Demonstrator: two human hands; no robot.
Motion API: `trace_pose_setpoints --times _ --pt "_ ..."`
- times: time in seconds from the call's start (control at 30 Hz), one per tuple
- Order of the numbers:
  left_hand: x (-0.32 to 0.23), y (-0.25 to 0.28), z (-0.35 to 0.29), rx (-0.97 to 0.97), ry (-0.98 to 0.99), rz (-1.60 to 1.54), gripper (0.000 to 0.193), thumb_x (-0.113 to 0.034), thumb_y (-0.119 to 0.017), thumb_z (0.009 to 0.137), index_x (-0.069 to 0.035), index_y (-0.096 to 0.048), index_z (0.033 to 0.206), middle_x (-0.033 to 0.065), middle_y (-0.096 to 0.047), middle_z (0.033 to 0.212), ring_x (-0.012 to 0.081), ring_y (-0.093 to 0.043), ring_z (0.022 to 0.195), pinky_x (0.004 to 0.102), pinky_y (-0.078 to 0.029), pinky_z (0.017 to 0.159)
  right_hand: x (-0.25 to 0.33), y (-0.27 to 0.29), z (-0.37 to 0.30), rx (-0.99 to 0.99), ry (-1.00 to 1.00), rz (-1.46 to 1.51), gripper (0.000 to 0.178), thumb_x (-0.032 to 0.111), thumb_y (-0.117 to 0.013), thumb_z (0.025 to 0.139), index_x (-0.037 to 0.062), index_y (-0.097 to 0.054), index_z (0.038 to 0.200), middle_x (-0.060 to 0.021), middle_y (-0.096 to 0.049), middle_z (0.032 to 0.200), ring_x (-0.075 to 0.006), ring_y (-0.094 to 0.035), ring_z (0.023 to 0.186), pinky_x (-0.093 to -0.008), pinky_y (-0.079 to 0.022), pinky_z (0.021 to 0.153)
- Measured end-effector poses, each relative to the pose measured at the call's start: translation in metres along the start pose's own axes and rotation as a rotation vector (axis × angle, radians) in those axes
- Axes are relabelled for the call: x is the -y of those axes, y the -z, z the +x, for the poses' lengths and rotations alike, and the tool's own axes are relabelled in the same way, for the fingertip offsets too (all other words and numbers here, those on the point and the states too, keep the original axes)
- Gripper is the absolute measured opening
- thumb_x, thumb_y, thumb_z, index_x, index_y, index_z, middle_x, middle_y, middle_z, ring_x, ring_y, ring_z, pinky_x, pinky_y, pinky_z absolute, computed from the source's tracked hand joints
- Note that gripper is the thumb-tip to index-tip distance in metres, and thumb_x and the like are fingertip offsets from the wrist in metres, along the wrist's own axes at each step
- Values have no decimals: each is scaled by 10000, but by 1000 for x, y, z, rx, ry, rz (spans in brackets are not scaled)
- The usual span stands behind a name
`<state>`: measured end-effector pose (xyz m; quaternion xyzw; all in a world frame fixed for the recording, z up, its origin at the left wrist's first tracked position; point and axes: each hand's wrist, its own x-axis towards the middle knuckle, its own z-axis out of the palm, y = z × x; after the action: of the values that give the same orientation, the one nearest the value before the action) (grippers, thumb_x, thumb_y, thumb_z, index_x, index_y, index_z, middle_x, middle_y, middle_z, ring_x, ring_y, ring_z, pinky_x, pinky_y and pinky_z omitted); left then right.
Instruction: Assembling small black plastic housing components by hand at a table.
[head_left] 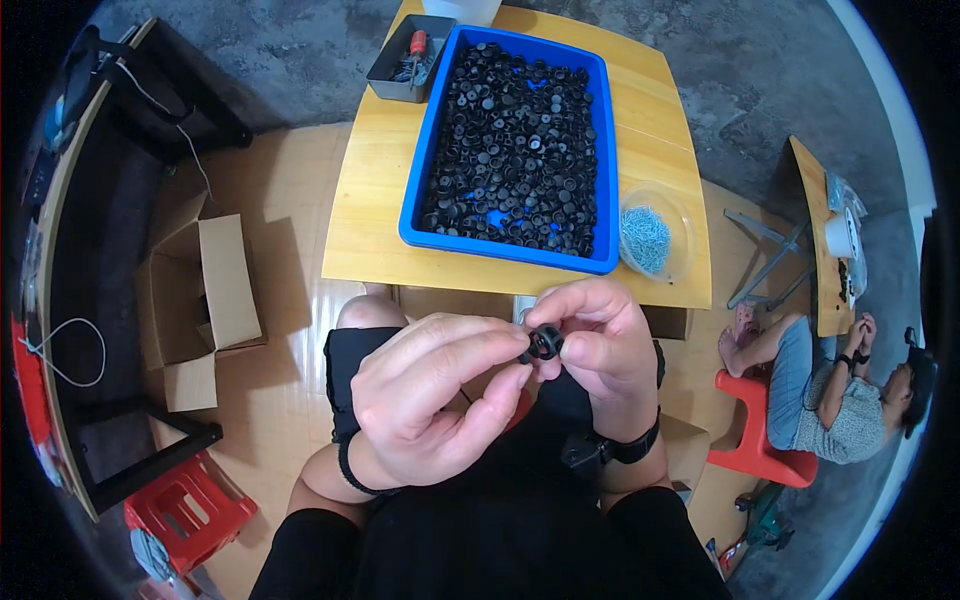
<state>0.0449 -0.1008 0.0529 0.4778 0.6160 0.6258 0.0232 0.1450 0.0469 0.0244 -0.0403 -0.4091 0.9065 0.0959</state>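
Observation:
Over my lap, just in front of the table's near edge, both hands meet at the fingertips. My right hand (605, 345) is closed, pinching a small round black plastic part (546, 342) with an opening in its face. My left hand (430, 385) is closed too, thumb and fingers at a smaller black piece (524, 357) beside that part; whether the two pieces are joined I cannot tell. Beyond my hands, a blue tray (510, 256) on the table holds many similar black round parts (520, 150).
The yellow wooden table (365, 220) also bears a clear round container (686, 232) of silvery screws (646, 240) and a grey bin (395, 88) with a red-handled screwdriver (418, 42). An open cardboard box (230, 275) stands left. Another person (840, 410) sits at right on a red stool (750, 440).

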Motion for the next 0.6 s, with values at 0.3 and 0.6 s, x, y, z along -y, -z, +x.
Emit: trace_pose_setpoints --times 0.3,0.6 --pt "-3 2 -4 -12 -15 10 192 43 -685 663 31 -633 847 145 -640 791 246 -641 669 282 -504 599 5 -11 -6 2 48 -112 279 5 -670 749 -43 -613 1017 -89 -650 873 -105 -610 746 -208 -500 662" --pt "-4 3 -5 -14 -11 5 208 42 -691 658 22 -638 858 141 -642 801 246 -647 691 283 -508 615 6 -12 -6 8 50 -102 283 16 -672 759 -46 -609 1027 -91 -647 886 -107 -605 762 -213 -497 674"
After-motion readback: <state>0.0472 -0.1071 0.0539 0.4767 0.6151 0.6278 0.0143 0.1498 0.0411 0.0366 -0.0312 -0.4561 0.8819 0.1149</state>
